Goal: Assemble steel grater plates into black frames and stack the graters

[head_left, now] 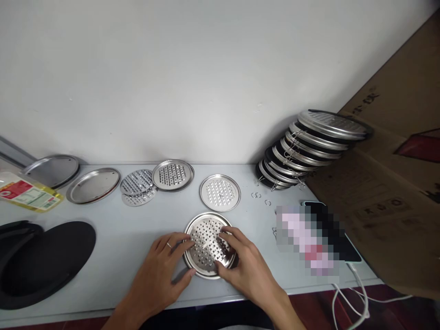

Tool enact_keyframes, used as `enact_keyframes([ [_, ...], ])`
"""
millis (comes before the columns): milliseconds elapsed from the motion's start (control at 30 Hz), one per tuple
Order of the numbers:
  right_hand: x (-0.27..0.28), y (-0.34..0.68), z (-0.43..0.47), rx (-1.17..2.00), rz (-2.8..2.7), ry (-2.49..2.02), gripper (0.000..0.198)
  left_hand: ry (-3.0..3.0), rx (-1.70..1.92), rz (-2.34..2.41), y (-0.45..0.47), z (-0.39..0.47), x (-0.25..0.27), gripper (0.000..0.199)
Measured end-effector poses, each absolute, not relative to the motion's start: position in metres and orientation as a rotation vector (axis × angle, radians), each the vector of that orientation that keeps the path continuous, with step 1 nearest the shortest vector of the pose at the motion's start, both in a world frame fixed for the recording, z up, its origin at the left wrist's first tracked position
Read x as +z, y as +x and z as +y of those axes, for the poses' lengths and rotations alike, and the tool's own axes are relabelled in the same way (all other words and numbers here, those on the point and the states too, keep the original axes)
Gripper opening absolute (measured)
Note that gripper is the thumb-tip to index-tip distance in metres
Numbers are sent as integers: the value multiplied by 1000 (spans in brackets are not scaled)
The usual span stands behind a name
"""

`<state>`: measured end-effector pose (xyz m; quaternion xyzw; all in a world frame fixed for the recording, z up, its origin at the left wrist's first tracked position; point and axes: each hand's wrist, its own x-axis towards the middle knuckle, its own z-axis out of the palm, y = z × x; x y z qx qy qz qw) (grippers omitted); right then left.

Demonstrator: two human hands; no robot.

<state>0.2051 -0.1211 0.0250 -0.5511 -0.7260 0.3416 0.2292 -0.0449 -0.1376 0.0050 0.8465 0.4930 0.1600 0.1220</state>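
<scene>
A round metal grater (208,243), a perforated disc within a raised rim, lies on the table in front of me. My left hand (167,256) grips its left edge, fingertips on the upper left and thumb at the lower rim. From the other side, my right hand (245,256) has its fingers curled over the disc's right part and the thumb at its lower edge, hiding some of the rim. Just behind sits another round grater (220,192). A third rimmed grater (173,175) rests farther back, beside loose perforated discs (137,182).
A leaning stack of graters (302,149) with wire clips stands at back right, near small metal rings (256,195). Right are a phone (338,233), a white cable (364,298) and a cardboard box (388,197). Left are metal rimmed plates (93,185), black discs (51,261) and a packet (29,192).
</scene>
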Motion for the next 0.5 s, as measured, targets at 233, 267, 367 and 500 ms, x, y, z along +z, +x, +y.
enact_keyframes([
  [233,25,214,-120,904,-2096,-1477,50,2507,464,1417,-45,-137,6,45],
  [267,25,215,-120,885,-2104,-1478,50,2513,463,1409,-45,-137,6,45],
  [367,25,215,-120,821,-2134,-1472,48,2520,456,1409,-45,-137,6,45],
  [500,24,212,-119,724,-2194,-1441,45,2525,463,1409,-44,-137,5,46],
])
